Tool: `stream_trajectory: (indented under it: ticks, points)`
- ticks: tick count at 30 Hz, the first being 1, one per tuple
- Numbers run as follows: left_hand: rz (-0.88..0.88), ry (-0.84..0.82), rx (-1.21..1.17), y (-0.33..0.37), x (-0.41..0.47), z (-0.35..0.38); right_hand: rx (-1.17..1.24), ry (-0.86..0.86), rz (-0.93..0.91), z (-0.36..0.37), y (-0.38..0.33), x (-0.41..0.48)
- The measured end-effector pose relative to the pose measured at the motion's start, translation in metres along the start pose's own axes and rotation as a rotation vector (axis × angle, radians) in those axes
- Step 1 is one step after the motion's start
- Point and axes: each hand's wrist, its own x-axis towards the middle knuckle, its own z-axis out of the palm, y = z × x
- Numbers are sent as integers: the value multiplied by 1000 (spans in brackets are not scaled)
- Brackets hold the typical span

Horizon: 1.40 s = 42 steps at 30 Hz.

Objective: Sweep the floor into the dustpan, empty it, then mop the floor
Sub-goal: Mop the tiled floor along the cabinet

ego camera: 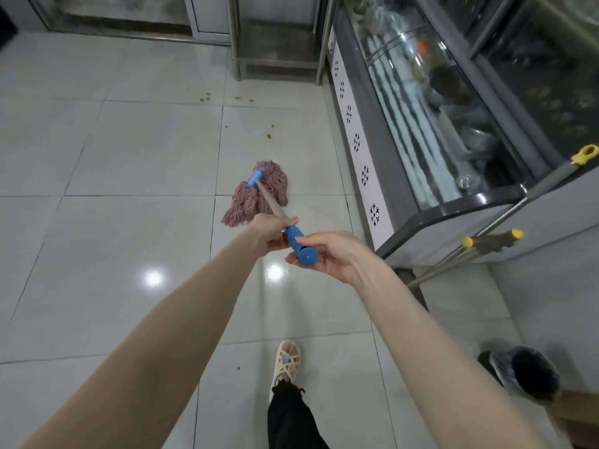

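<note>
A mop with a pinkish string head (256, 197) rests on the white tiled floor (113, 163) ahead of me. Its metal shaft runs back to a blue grip (299, 246). My left hand (270, 233) grips the shaft just above the blue grip. My right hand (330, 256) holds the blue end of the handle, fingers curled under it. Small yellow-brown crumbs (238, 98) lie on the tiles beyond the mop head, with a few more crumbs (268, 135) closer.
A glass display fridge (437, 124) lines the right side. Two long handles with yellow ends (492, 239) lean against its near corner. A black-lined bin (526, 375) stands at the lower right. A steel table's legs (236, 59) stand at the back. My sandalled foot (287, 361) is below.
</note>
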Motion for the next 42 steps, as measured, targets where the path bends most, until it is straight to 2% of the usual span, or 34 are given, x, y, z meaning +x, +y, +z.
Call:
stream_trajectory:
  ticks: [4, 10, 14, 17, 22, 27, 37, 42]
  points:
    - [-10, -34, -19, 45, 45, 11, 42, -23, 23, -12, -57, 45]
    - [-68, -49, -202, 85, 100, 13, -25, -45, 58, -8, -106, 98]
    - [-96, -42, -141, 89, 123, 5, -352, -87, 66, -5, -116, 120]
    - [-81, -42, -132, 94, 140, 1, -462, -99, 67, -5, -128, 136]
    - [-63, -81, -69, 119, 176, -11, -453, -119, 68, 0, -150, 166]
    - [-54, -112, -33, 162, 223, -26, -419, -66, 62, 17, -186, 213]
    - [-78, -39, 45, 283, 330, -89, -215, -9, -1, 98, -273, 326]
    - [-44, -9, 52, 324, 372, -98, -152, 48, -29, 119, -308, 374]
